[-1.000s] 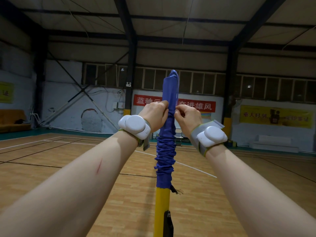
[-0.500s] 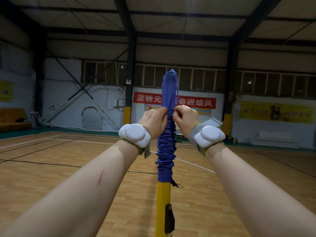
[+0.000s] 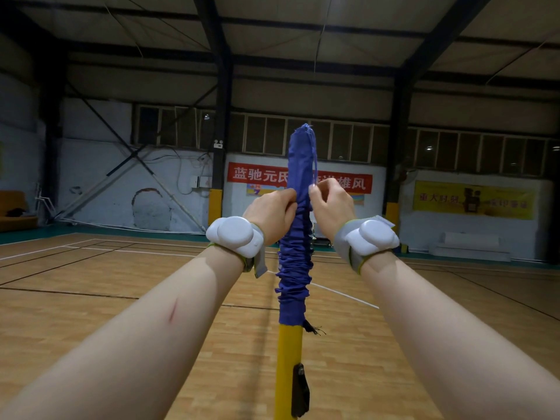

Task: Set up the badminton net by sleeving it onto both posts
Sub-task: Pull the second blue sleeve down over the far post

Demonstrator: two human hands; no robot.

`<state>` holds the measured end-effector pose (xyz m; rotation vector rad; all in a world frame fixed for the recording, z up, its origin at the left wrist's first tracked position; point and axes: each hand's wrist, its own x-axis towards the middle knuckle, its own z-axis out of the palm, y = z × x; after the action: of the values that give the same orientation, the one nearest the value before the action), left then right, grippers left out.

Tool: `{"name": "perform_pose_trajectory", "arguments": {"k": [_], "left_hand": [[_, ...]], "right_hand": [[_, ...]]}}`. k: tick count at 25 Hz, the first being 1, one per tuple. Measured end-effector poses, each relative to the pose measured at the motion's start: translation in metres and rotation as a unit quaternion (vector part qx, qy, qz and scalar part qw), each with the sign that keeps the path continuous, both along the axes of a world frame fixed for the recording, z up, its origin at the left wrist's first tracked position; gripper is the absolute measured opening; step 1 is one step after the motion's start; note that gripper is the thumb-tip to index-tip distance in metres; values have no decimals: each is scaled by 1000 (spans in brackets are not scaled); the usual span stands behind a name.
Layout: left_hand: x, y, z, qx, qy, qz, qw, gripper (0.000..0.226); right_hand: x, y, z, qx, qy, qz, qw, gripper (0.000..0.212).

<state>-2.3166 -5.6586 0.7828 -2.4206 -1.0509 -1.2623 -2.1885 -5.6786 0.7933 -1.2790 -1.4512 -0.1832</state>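
A yellow post (image 3: 289,371) stands upright right in front of me. Its upper part is covered by the net's blue sleeve (image 3: 295,268), smooth at the top and bunched in folds lower down. My left hand (image 3: 271,212) grips the sleeve from the left at mid height. From the right, my right hand (image 3: 331,207) pinches the same fabric. Both wrists carry white devices on straps. A dark frayed bit of net cord (image 3: 312,328) hangs at the sleeve's lower edge. The rest of the net is out of sight.
A black fitting (image 3: 300,392) sits low on the post. Wooden court floor (image 3: 91,292) with white and black lines spreads all around. A white wall with a red banner (image 3: 260,177) and a yellow poster (image 3: 472,200) closes the hall; an orange sofa (image 3: 15,210) stands far left.
Both hands have stayed gripping the sleeve at about the same height. The bunched folds below them look slightly more compressed.
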Motion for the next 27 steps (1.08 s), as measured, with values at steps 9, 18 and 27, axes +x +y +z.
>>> {"name": "perform_pose_trajectory", "arguments": {"k": [9,18,27], "left_hand": [[1,6,-6,-29,-55,-51,997,14],[4,13,-34,-72,-101,-64,990,17],[-4,14,-57,-30,-33,-5,999,22]], "right_hand": [[-6,17,-7,-26,99,88,991,34],[10,14,-56,-40,190,151,969,19],[12,-5,-60,-82,28,32,996,18]]}}
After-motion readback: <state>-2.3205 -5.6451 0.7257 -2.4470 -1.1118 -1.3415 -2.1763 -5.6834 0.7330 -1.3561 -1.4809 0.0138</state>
